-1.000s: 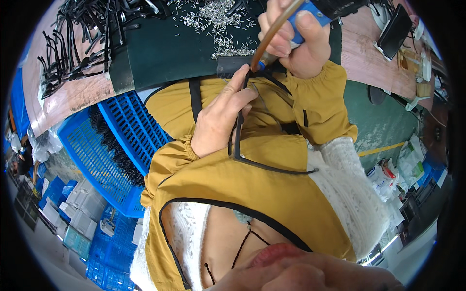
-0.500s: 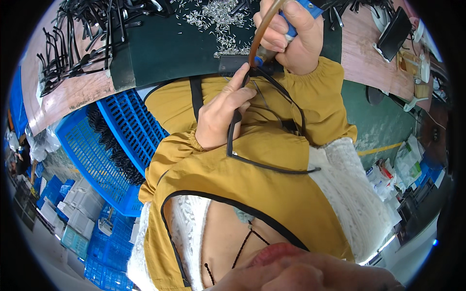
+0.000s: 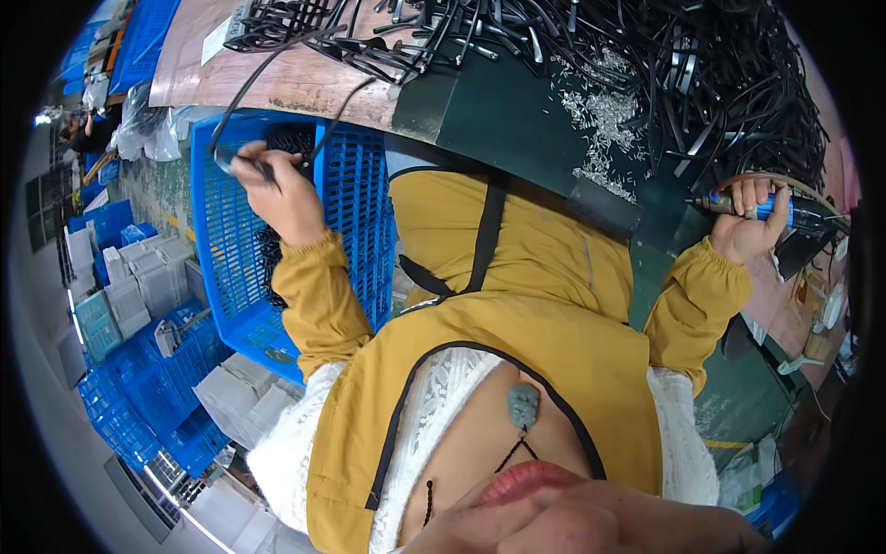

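Observation:
My left hand (image 3: 281, 194) is raised over the near part of a blue plastic crate (image 3: 214, 277), its fingers closed on a thin black piece with long bent arms (image 3: 247, 88). Motion smears the fingertips a little. Dark slim pieces (image 3: 269, 249) lie inside the crate, partly behind my forearm. At the right, by the table edge, my right hand (image 3: 746, 226) is wrapped round a blue air tool (image 3: 764, 205) with a slim dark tip pointing left. A brown hose (image 3: 801, 185) runs from it. The hands are far apart.
Many small silver pins (image 3: 604, 115) are scattered on the dark green table mat (image 3: 498, 115). A large heap of black bent pieces (image 3: 729, 74) covers the far right, with more (image 3: 286, 23) at far left. Stacked blue crates (image 3: 157, 369) and white boxes (image 3: 152, 282) stand at left.
The view has swung left. My left hand has moved from beside the tool to over the crate with the black piece. My right hand has drawn away to the right with the tool.

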Demonstrator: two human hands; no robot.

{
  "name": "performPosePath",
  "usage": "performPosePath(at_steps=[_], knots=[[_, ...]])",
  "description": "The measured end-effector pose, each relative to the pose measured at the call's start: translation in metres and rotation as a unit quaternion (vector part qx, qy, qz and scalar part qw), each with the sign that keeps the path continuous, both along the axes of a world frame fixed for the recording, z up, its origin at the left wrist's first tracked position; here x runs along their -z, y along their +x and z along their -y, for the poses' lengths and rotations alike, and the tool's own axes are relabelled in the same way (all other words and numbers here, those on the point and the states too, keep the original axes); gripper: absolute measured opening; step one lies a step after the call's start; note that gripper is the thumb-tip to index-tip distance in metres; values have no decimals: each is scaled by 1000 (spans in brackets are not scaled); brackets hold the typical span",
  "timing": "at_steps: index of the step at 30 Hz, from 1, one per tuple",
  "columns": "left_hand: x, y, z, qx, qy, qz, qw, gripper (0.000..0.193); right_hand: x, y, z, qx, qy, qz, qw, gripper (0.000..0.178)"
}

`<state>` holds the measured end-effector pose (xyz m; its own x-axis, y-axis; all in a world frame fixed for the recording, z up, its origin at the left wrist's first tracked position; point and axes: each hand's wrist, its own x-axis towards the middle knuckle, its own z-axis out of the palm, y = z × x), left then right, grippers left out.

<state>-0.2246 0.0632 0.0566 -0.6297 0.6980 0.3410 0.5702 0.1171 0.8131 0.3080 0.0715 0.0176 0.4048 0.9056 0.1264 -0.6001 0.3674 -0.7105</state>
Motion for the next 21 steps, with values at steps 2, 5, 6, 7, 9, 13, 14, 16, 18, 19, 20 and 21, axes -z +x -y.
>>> performPosePath(at_steps=[2,5,6,7,9,13,14,16,18,19,20,21], knots=[[12,-18,-25,20,-118,-47,992,30,8,3,0,2,-7,-6,1000,17],[36,-9,-83,131,-9,99,986,57,10,0,1,-6,-10,-10,1000,17],[42,-3,-97,116,7,74,990,66,8,-2,0,-5,-7,-23,1000,17],[45,1,-108,158,77,-22,984,73,6,-4,0,3,-17,-27,999,15],[49,12,-123,243,122,-199,942,48,2,-9,-1,18,-24,-16,999,13],[34,25,-142,372,9,-339,864,36,-3,-15,-3,45,-34,8,998,12],[27,30,-145,371,-64,-359,854,37,-3,-16,-4,41,-33,10,999,12],[11,49,-154,336,-83,-401,848,25,-6,-19,-4,36,-34,15,999,12],[-1,86,-155,294,18,-435,851,27,-8,-21,-4,45,-38,29,998,15],[-6,112,-155,330,113,-405,845,34,-9,-23,-5,58,-35,32,997,17],[-9,143,-154,352,168,-348,852,45,-10,-24,-7,65,-35,34,997,18],[-9,177,-154,373,205,-335,841,55,-10,-26,-8,63,-28,31,997,21]])
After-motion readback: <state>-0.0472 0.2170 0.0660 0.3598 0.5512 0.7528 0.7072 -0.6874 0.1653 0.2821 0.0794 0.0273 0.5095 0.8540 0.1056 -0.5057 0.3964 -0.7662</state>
